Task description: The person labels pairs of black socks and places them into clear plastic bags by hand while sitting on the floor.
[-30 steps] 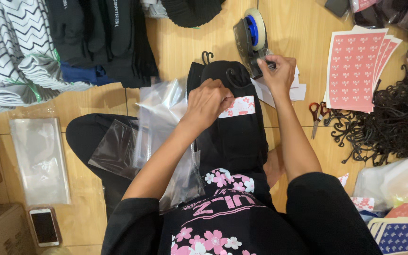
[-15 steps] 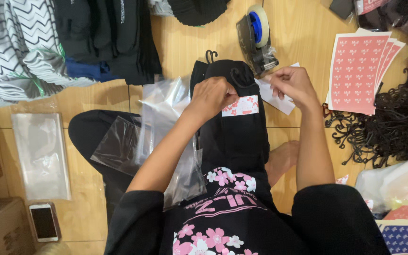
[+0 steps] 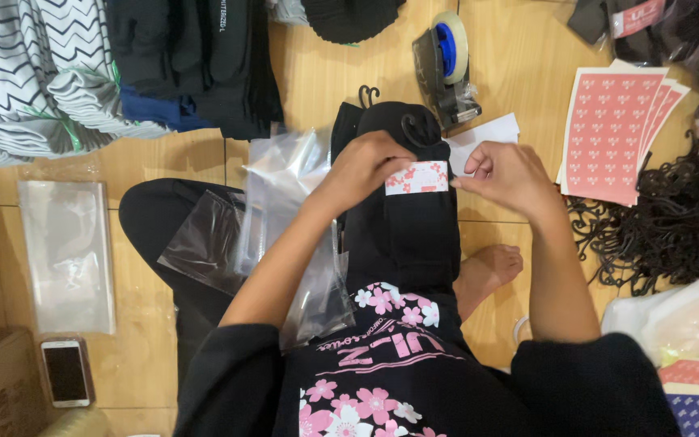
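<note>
Wooden flooring (image 3: 519,73) fills the frame; at centre, a pink label (image 3: 417,178) is pinched against black socks (image 3: 414,235) by the left hand (image 3: 366,166) and right hand (image 3: 507,174)

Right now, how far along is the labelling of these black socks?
Done: black socks lie folded on the lap with a hook at the top. In hand: the left hand and right hand hold a pink label across the socks. Left: clear bags beside the knee look unfilled; red sticker sheets remain.
</note>
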